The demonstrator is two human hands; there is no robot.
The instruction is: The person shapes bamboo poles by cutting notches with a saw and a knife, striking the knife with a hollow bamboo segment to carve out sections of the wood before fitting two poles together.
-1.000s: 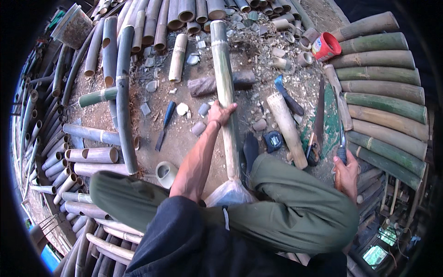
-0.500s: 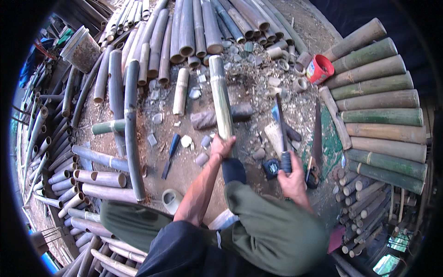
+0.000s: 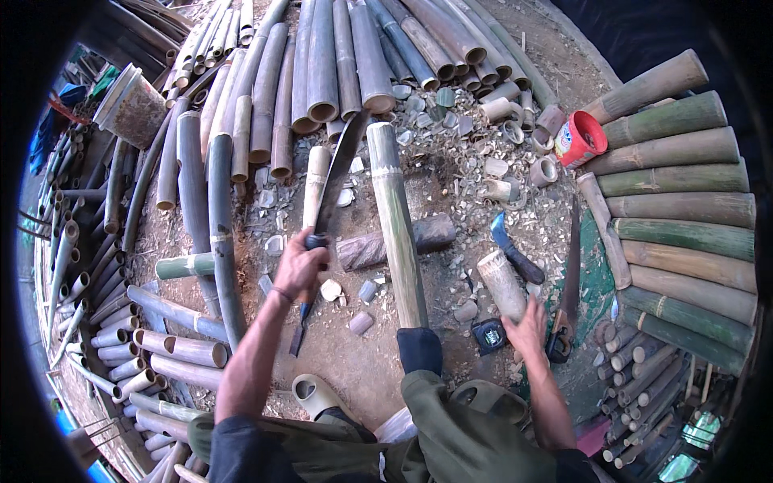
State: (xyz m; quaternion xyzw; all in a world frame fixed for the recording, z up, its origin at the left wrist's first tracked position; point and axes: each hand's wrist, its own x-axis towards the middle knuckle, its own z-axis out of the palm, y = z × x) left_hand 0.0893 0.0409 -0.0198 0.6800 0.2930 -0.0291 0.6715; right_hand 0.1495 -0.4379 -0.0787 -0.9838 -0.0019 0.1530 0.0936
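My left hand (image 3: 303,264) is closed around the dark handle of a machete (image 3: 343,157), its long blade angled up and away over a short pale bamboo piece (image 3: 315,181). A greenish, partly shaved bamboo pole (image 3: 395,221) lies across a dark log (image 3: 360,252). Its near end meets the dark knee patch of my trousers (image 3: 419,351), with neither hand on it. On the right, my right hand (image 3: 527,328) is at the near end of a short, thick wooden club (image 3: 501,283). Its thumb and fingers look apart, beside the wood.
A blue-tipped curved knife (image 3: 514,248), a tape measure (image 3: 489,336), a handsaw (image 3: 567,298) and a chisel (image 3: 301,320) lie on the ground. Bamboo poles (image 3: 322,64) are stacked all around. A red tub (image 3: 580,138) and dirty bucket (image 3: 133,105) stand farther off.
The machete has passed from my right hand to my left. My left hand has let go of the bamboo pole, and my right hand is now by the club. The whole view has shifted somewhat.
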